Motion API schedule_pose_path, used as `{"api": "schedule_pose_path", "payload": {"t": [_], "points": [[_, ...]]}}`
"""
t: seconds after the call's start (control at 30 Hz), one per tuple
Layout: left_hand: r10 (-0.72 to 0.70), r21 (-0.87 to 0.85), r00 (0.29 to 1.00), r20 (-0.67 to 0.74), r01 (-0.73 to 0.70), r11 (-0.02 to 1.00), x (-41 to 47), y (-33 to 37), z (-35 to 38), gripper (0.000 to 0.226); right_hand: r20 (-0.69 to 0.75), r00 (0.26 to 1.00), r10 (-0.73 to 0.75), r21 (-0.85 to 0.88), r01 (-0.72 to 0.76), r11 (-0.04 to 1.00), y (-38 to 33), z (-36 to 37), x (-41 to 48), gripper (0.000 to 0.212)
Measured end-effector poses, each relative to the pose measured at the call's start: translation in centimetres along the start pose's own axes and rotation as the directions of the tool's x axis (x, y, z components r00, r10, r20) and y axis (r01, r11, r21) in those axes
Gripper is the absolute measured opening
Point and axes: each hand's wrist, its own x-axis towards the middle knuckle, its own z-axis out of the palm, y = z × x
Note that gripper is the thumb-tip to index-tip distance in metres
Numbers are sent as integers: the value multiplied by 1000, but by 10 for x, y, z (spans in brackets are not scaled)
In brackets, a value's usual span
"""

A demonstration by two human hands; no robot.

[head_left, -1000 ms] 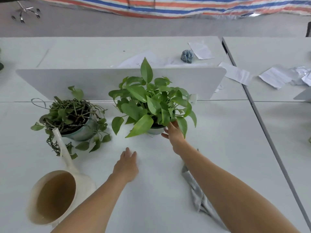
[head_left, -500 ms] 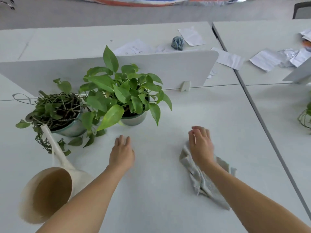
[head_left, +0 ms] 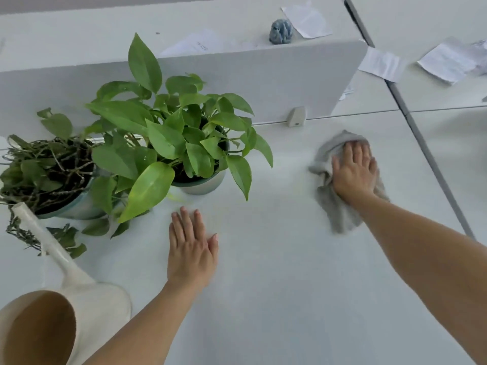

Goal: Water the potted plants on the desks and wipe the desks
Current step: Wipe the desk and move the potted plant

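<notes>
My right hand (head_left: 353, 172) presses flat, fingers straight, on a grey cloth (head_left: 334, 206) on the white desk (head_left: 263, 285), right of the plants and near the divider. My left hand (head_left: 191, 248) rests flat on the desk in front of the leafy green potted plant (head_left: 168, 135). A second pot with thin tangled stems (head_left: 50, 172) stands to its left. A cream watering can (head_left: 60, 306) sits at the near left, its spout pointing up toward that pot.
A low white divider panel (head_left: 276, 75) runs behind the plants, with a small bracket (head_left: 296, 116) at its foot. Beyond it lie loose papers (head_left: 305, 19) and a crumpled blue cloth (head_left: 280, 31). A grey seam (head_left: 421, 143) separates the neighbouring desk on the right.
My right hand left the leafy plant's pot, came down on the grey cloth and pushed it away from me and to the right, toward the divider. My left hand stayed flat on the desk.
</notes>
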Motion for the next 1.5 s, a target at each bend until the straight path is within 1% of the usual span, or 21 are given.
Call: {"api": "schedule_pose_path", "payload": {"t": [0.07, 0.1, 0.17, 0.27, 0.3, 0.33, 0.4, 0.47, 0.5, 0.57, 0.63, 0.7, 0.77, 0.83, 0.97, 1.0, 1.03, 1.17, 1.23, 1.33, 1.5], "points": [[13, 12, 998, -59, -12, 1000, 3, -2, 6, 70, 43, 993, 107, 59, -110, 992, -52, 4, 13, 78], [15, 23, 997, -73, -13, 1000, 4, -3, 7, 70, 69, 996, 49, 53, -52, 997, -77, 9, 10, 81], [12, 26, 996, -89, -10, 1000, 3, -5, 8, 71, 121, 957, -263, -33, 269, 963, -114, 24, -20, 81], [-7, 16, 998, -55, 8, 1000, 2, -2, 4, 71, 250, 680, -689, -86, 725, 684, -98, 29, -63, 75], [-8, 23, 999, -50, 10, 1000, 1, -2, 4, 71, 263, 597, -758, -79, 796, 600, -75, 23, -54, 74], [-10, 21, 999, -40, 11, 1000, 1, -1, 2, 71, 252, 576, -777, -86, 813, 575, -48, 16, -36, 75], [-16, 21, 999, -38, 16, 1000, 3, 1, -1, 71, 185, 741, -646, -119, 669, 733, 9, -5, 12, 82], [-38, 14, 999, -29, 39, 999, 4, 4, -2, 73, 68, 948, -312, -95, 318, 943, 53, -25, 53, 82], [-55, 9, 998, -21, 55, 998, 5, 6, -3, 75, 28, 993, -112, -67, 114, 991, 59, -29, 65, 80], [-80, -8, 997, -10, 80, 997, 9, 8, -4, 76, -16, 975, 222, 32, -222, 975, 27, -22, 71, 73], [-94, -14, 996, 14, 94, 996, 11, 11, -6, 75, 13, 964, 267, 115, -267, 957, -36, -6, 55, 72], [-88, 5, 996, 27, 88, 996, 12, 11, -5, 74, 53, 998, -13, 92, 8, 996, -97, 17, 17, 74], [-80, 1, 997, 19, 80, 997, 12, 11, -6, 75, 112, 919, -377, 32, 376, 926, -129, 34, -39, 75], [-92, 6, 994, 55, 91, 996, 10, 10, -11, 81, 195, 761, -619, -5, 631, 775, -120, 39, -84, 73], [-35, -9, 991, 132, 36, 999, 9, -4, -22, 83, 279, 364, -889, -22, 927, 373, -45, 33, -80, 71], [-13, -8, 988, 153, 15, 1000, 7, -8, -27, 74, 282, 334, -899, -73, 942, 327, -32, 29, -62, 71], [-1, -7, 986, 167, 3, 1000, 0, -15, -32, 65, 283, 385, -878, -114, 923, 368, -29, 24, -49, 72], [-52, -102, 981, 189, 72, 992, -24, -27, -41, 73, 95, 861, -500, -76, 508, 858, -70, 27, -45, 71], [-102, -196, 981, 164, 134, 971, -35, -31, -40, 70, 101, 959, -265, 8, 266, 964, -111, 37, -81, 70], [-118, -312, 988, 103, 145, 939, -40, -44, -39, 61, 186, 919, -349, 5, 354, 935, -147, 57, -164, 86], [-89, -321, 984, 158, 136, 937, -33, -49, -40, 56, 269, 625, -733, 0, 761, 649, -104, 76, -284, 94]]}}
